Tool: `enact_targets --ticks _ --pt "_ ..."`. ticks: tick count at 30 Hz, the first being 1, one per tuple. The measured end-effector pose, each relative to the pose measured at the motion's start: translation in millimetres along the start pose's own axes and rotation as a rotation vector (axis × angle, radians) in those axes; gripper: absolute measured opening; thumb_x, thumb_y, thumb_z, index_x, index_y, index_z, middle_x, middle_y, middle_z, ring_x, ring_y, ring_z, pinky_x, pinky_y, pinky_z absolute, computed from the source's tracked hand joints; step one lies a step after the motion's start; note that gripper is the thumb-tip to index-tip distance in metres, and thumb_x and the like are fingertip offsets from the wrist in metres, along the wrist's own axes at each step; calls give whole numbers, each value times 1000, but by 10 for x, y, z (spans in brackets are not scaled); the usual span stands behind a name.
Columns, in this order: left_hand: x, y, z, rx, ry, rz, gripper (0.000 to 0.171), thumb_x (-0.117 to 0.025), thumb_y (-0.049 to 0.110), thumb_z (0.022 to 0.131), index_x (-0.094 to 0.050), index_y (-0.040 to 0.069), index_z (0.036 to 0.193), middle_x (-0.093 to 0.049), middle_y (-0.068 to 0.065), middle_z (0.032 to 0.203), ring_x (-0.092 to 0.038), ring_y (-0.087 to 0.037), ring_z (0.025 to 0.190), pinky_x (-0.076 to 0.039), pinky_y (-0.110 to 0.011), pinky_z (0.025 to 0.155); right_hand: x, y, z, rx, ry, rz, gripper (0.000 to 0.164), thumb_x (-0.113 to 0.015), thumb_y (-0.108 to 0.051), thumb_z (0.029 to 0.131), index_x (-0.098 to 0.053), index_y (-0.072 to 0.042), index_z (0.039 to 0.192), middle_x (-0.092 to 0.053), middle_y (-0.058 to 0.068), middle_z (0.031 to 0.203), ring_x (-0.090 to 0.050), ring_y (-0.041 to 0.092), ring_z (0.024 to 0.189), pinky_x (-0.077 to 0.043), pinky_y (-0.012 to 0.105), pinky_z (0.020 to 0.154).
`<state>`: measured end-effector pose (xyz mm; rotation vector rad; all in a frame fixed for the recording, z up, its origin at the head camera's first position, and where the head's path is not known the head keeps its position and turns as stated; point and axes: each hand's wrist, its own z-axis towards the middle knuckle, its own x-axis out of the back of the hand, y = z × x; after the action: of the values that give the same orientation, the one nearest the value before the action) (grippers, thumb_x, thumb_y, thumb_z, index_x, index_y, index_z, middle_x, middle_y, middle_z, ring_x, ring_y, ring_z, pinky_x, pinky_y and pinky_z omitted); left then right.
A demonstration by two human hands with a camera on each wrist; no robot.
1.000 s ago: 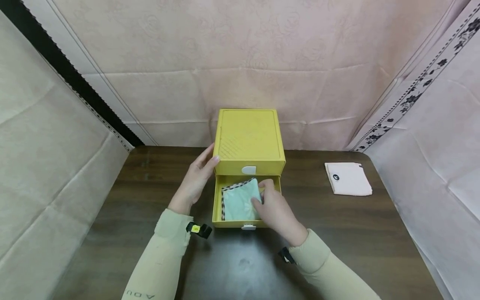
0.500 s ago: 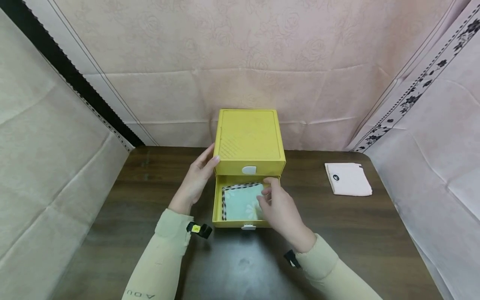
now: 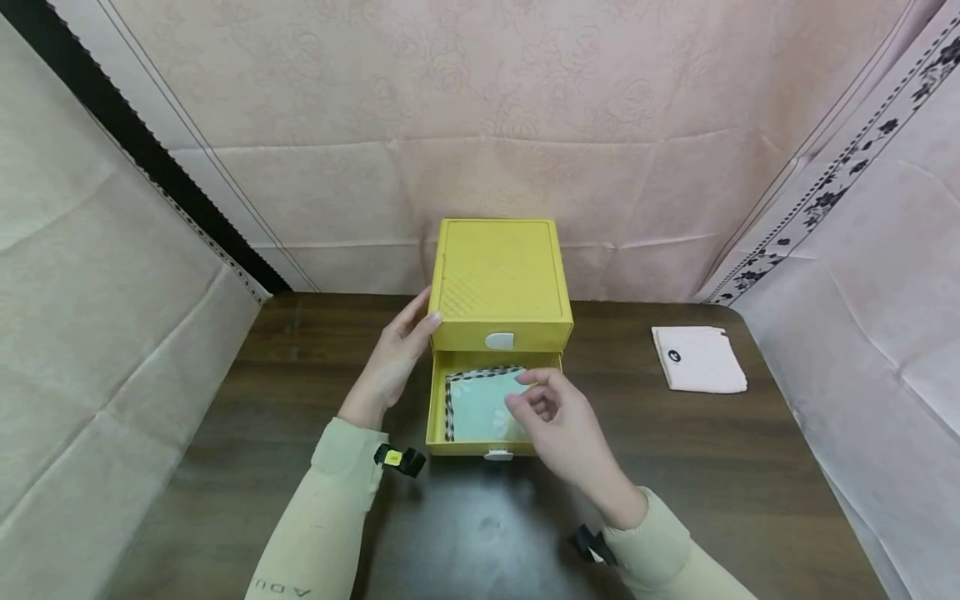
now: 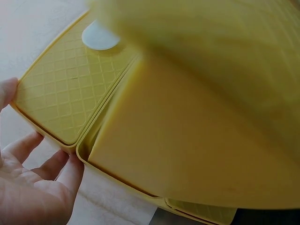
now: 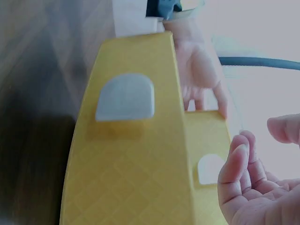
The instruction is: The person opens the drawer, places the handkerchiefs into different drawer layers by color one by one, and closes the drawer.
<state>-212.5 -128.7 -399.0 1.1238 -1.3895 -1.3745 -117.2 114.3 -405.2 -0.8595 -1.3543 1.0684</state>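
Observation:
A yellow two-tier drawer box (image 3: 498, 271) stands on the dark wooden table, its lower drawer (image 3: 437, 408) pulled out towards me. In that drawer lies a folded pale-green cloth (image 3: 483, 408) with a black-and-white checked edge. My left hand (image 3: 390, 362) rests against the box's left side, thumb at the front corner; the left wrist view shows its fingertips (image 4: 68, 161) touching the side. Over the drawer's right part is my right hand (image 3: 558, 421), fingers loosely bent. The right wrist view shows nothing between its thumb and fingers (image 5: 236, 161).
A folded white cloth (image 3: 699, 358) with a small dark round mark lies on the right of the table (image 3: 637, 433). Pale cloth hangings (image 3: 487, 125) close off the back and both sides. White tabs (image 3: 498, 341) mark the drawer fronts.
My right hand has let go of the green cloth's right side and drawn back a little towards me. The cloth now lies flatter in the drawer. My left hand stays put.

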Motion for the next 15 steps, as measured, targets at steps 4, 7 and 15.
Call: enact_targets --ticks 4,7,15 --pt "-4 0 -2 0 -2 6 61 -55 38 99 -29 29 153 -30 6 154 -29 -14 139 -25 -40 113 -24 -29 -94 -7 -31 28 26 -71 -33 90 -64 -16 108 -66 3 83 -59 21 72 -51 30 65" --pt "-4 -1 -1 -5 -3 7 61 -55 38 99 -29 29 153 -30 6 154 -29 -14 139 -25 -39 113 -46 -35 -171 -8 -68 43 23 -70 -34 90 -66 -16 103 -65 4 82 -59 21 70 -50 29 63" --pt "51 -180 108 -16 0 -3 61 -56 40 98 -30 32 152 -30 8 154 -29 -13 139 -24 -40 114 -126 -13 -339 -68 -183 77 17 -67 -32 93 -68 -15 94 -67 3 78 -59 17 62 -51 30 55"
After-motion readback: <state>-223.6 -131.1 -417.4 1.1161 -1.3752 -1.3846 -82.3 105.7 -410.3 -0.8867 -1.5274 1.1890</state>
